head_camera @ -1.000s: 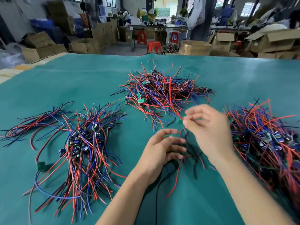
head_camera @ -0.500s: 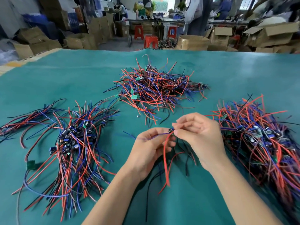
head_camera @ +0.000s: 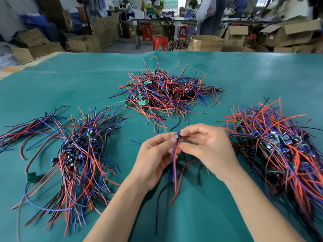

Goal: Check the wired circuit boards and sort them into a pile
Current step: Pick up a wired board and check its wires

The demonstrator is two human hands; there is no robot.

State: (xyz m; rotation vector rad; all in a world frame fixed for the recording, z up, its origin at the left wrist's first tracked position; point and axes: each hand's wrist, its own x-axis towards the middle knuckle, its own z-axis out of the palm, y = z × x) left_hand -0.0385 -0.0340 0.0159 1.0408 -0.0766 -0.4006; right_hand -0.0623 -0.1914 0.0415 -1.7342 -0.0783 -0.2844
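One small wired board point(head_camera: 177, 136) sits pinched between both hands, up off the green surface point(head_camera: 70, 81), near the middle. The left hand point(head_camera: 155, 158) has its grip curled round the board from the left. The right hand point(head_camera: 208, 147) has its fingertips closed on it from the right. Red and blue wires point(head_camera: 175, 165) hang down from it. Three piles of wired boards lie around: left pile point(head_camera: 73, 151), far pile point(head_camera: 167, 91), right pile point(head_camera: 276, 145).
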